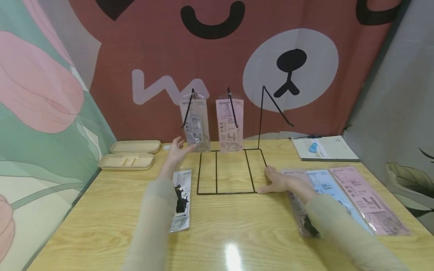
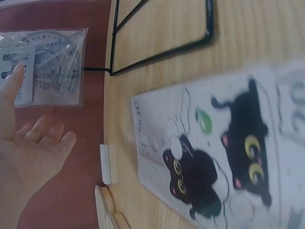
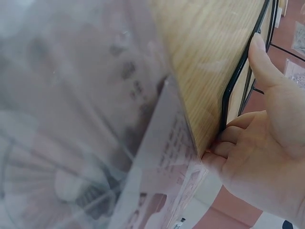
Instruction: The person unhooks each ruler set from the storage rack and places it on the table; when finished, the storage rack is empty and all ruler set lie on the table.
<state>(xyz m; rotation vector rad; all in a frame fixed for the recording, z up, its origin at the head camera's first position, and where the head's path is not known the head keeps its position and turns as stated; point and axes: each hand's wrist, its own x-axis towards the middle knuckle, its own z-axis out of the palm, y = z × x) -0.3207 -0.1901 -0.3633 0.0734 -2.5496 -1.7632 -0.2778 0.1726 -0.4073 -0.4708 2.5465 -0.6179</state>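
A black wire display rack [image 1: 225,193] stands on the wooden table, with three upright hooks. On its left hook hangs a clear packet of rulers [image 1: 196,124], and a pink ruler packet [image 1: 231,126] hangs on the middle one. My left hand [image 1: 176,152] is beside the left packet's lower end, fingers spread. Its thumb overlaps the packet in the left wrist view; whether they touch, I cannot tell. My right hand [image 1: 276,180] holds the rack's front right corner, thumb on the wire and fingers curled in the right wrist view. Below my left hand lies a black-cat packet [image 2: 200,157].
At right lie a blue packet [image 1: 327,184], a pink packet [image 1: 367,199] and another packet partly under my right arm. Behind them is a notebook [image 1: 339,148] with a small blue object [image 1: 313,147] and a black pen [image 1: 306,137]. An open beige case [image 1: 135,147] sits far left.
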